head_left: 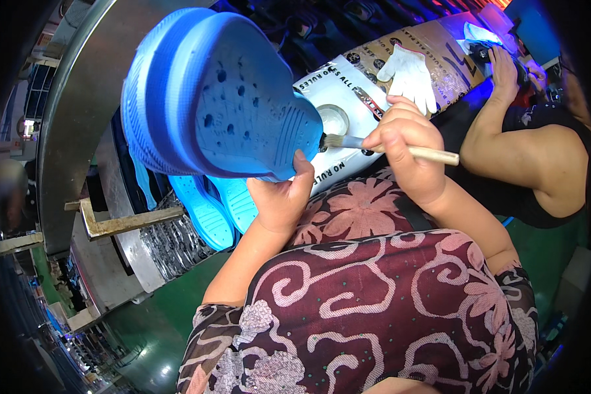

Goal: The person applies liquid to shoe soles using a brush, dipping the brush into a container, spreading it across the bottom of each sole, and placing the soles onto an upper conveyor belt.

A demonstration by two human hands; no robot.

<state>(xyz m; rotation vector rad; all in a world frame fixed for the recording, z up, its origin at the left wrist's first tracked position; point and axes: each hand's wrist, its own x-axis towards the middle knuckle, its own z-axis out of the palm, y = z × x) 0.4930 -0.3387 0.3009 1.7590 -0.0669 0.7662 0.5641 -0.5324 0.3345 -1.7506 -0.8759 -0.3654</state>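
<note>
You're right in a shoe workshop: blue shoe (pixel 243 111), brush (pixel 433 155), more blue soles (pixel 207 213), a co-worker (pixel 522 154) alongside you!

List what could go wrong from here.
The left hand holds the big blue sole only near its narrow end, so it might tip or slip.
The brush in the right hand works close to the left thumb and could stray onto it.
The round container might get knocked, though depth is hard to judge.
</note>
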